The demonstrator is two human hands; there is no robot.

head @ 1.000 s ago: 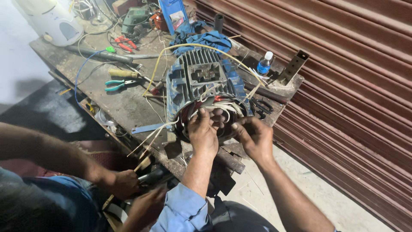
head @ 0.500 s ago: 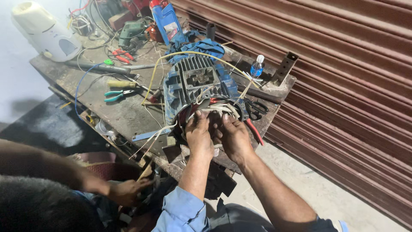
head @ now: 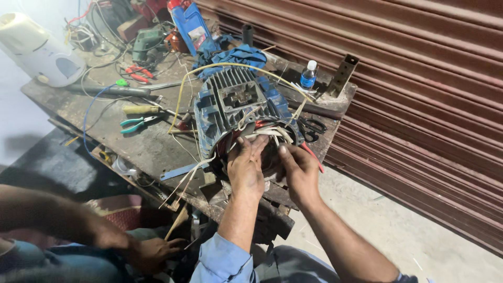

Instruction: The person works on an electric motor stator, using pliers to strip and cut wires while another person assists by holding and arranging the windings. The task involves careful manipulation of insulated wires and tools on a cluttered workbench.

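A blue finned electric motor (head: pixel 238 107) is laid on the dirty wooden workbench (head: pixel 136 144), near its front edge, with the open end turned to the person. The left hand (head: pixel 246 167) is pressed flat against this open end, fingers stretched and slightly apart, touching the white wires (head: pixel 270 133). The right hand (head: pixel 298 170) is placed just beside it, fingers bent toward the same wires; whether a wire is pinched cannot be told. Green pliers (head: pixel 135 123) are seen further left on the bench.
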